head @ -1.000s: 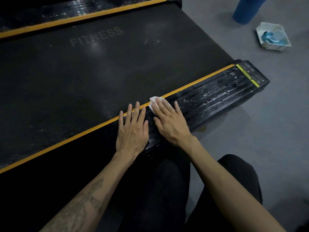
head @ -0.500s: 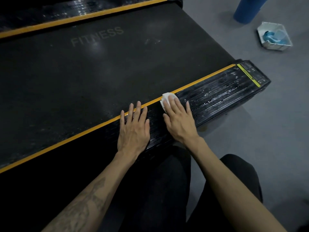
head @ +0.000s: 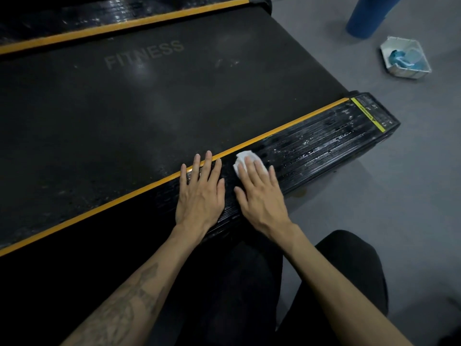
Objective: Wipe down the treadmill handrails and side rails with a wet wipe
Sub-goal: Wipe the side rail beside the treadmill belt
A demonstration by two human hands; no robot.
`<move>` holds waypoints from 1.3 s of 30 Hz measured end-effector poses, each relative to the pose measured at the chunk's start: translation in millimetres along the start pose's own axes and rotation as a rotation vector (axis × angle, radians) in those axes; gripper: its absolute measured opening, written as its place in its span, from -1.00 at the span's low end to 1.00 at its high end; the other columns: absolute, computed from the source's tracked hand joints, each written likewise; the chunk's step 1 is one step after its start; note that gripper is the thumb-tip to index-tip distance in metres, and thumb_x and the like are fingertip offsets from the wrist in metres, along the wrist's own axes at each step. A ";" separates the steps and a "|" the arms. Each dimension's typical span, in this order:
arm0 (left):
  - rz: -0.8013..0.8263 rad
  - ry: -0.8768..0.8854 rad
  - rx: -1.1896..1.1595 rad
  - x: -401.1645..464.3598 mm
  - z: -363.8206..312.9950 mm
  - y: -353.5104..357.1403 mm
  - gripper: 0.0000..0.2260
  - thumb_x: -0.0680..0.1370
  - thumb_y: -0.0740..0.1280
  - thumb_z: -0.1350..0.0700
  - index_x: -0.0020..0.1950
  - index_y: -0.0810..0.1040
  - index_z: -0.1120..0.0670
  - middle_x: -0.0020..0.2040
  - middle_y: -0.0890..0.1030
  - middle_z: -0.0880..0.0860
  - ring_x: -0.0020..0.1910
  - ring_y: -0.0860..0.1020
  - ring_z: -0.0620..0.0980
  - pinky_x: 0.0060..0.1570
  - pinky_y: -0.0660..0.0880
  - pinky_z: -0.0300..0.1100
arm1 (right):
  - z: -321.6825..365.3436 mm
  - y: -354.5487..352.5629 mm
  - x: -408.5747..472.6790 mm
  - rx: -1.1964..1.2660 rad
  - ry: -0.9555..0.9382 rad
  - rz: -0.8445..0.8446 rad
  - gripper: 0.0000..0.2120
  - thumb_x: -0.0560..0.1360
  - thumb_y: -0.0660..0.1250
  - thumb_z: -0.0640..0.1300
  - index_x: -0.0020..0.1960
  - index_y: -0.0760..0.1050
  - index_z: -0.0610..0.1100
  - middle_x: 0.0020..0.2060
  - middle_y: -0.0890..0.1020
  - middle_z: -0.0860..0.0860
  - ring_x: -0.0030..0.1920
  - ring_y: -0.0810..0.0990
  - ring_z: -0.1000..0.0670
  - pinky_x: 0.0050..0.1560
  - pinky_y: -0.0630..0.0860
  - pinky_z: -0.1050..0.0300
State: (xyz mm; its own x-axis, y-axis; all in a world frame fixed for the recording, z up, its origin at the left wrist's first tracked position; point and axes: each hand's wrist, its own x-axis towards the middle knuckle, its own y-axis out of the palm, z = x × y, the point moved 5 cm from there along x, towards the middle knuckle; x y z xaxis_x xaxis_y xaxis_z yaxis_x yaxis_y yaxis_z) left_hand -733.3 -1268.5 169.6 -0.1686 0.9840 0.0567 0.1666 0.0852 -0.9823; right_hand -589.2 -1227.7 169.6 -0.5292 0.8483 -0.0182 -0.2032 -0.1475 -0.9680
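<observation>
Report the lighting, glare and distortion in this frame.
Head view: dim overall; wet glare streaks on the side rail beyond the wipe; soft reflections on the belt; wide-angle bowing along straight edges; black legs at the bottom lost in shadow.

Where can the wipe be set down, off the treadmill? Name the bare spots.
Bare grey floor lies between the side rail and the white tray. It is crowded on the rail where the left hand and right hand rest.

The side rail (head: 324, 143) ran bare toward the right of the frame up to its yellow warning label (head: 368, 115). The left hand (head: 199, 193) lay flat just left of the right hand (head: 262, 196), blocking that way.
</observation>
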 end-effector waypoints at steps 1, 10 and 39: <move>0.001 0.003 0.003 0.3 0.1 -0.1 -0.46 0.70 -0.13 -0.10 0.65 0.19 0.05 0.67 0.11 0.07 0.66 0.04 0.10 0.60 0.02 0.21 | 4.6 1.3 -1.0 0.008 -0.033 0.012 -0.37 0.65 -0.13 0.15 0.66 0.12 -0.08 0.64 0.11 -0.08 0.65 0.01 -0.09 0.62 -0.10 -0.20; -0.010 0.018 -0.011 0.3 -0.5 2.2 -0.47 0.71 -0.08 -0.10 0.64 0.22 0.06 0.67 0.12 0.08 0.66 0.05 0.10 0.60 0.04 0.21 | -6.5 -3.7 1.7 -0.007 0.077 -0.013 -0.33 0.64 -0.22 0.18 0.67 0.03 -0.07 0.66 0.01 -0.06 0.66 -0.07 -0.07 0.62 -0.18 -0.18; -0.014 0.121 -0.041 1.5 -8.1 1.2 -0.50 0.71 0.02 -0.07 0.63 0.24 0.07 0.67 0.14 0.07 0.66 0.06 0.06 0.61 0.05 0.17 | -21.0 -2.8 -7.4 -0.017 0.013 -0.029 -0.39 0.66 -0.17 0.16 0.67 0.08 0.00 0.65 0.08 0.01 0.65 -0.04 0.02 0.62 -0.15 -0.21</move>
State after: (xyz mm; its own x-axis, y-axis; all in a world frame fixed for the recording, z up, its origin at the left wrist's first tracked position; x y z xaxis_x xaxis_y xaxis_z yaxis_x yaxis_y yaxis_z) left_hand -725.5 -1265.6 169.9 -0.0531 0.9942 0.0936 0.2053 0.1026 -0.9733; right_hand -567.4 -1222.9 167.1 -0.5124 0.8587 0.0072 -0.2043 -0.1138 -0.9723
